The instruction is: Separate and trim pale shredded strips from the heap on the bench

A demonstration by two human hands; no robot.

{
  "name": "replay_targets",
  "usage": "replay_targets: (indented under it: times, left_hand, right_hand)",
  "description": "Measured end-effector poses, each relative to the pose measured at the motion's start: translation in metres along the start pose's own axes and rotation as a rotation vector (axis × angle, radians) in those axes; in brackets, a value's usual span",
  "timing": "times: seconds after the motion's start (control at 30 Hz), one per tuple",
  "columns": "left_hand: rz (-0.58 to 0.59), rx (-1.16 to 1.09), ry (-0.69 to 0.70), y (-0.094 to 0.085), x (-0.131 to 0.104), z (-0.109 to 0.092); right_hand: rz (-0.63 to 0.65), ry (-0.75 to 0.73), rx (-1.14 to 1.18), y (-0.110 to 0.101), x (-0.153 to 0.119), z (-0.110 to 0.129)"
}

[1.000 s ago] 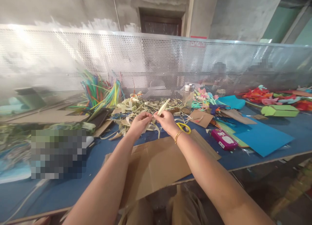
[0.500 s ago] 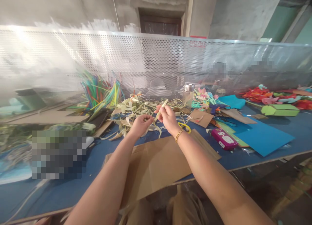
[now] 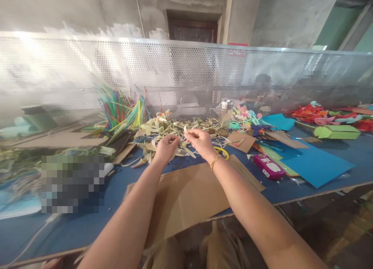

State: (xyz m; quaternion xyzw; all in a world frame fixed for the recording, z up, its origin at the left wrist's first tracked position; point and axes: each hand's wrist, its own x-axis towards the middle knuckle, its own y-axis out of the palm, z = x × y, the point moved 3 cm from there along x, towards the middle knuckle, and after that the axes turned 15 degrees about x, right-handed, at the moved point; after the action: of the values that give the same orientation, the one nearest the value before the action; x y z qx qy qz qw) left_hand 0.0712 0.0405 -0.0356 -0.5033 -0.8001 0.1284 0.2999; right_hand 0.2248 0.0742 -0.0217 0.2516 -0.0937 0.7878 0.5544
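My right hand (image 3: 201, 141), a gold chain bracelet at its wrist, pinches a pale, husk-like strip (image 3: 185, 130) whose tip pokes out past the fingertips. Close by on the left is my left hand (image 3: 167, 148), its thumb and fingers pressed together; what they hold, if anything, is too small to make out. Both hands are in front of a heap of curled pale green strips (image 3: 157, 126). Nearer to me, a sheet of brown cardboard (image 3: 189, 199) lies under my forearms and reaches the table's front edge.
A glass bottle with a metal lid (image 3: 226, 110) stands behind my right hand. To the right are a purple box (image 3: 268, 167), blue sheets (image 3: 317, 164) and a yellow ring (image 3: 223, 152). Colourful stems (image 3: 116, 110) fill the back left, before a perforated metal screen (image 3: 131, 67).
My right hand has dropped slightly and turned, and the strip in its fingers shows less of its length. My left hand has shifted only a little.
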Motion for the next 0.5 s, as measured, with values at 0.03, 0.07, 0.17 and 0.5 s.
replay_targets:
  times: [0.03, 0.07, 0.17, 0.5]
  left_hand:
    - [-0.002, -0.011, 0.001, 0.0004, 0.0005, 0.0010]
    - [-0.006, -0.023, 0.004, 0.0006, 0.0011, 0.0018]
    - [-0.013, -0.067, 0.027, 0.0016, 0.0029, 0.0043]
    - [0.042, -0.241, 0.087, 0.0043, 0.0031, 0.0008]
  right_hand:
    - [0.000, 0.006, -0.032, -0.0005, -0.0001, -0.0005]
    - [0.003, 0.013, -0.069, -0.0009, -0.0004, -0.0009]
    - [0.035, 0.044, -0.170, -0.0009, -0.0018, -0.0017]
    - [0.043, 0.129, -0.207, -0.0003, -0.0025, -0.0084]
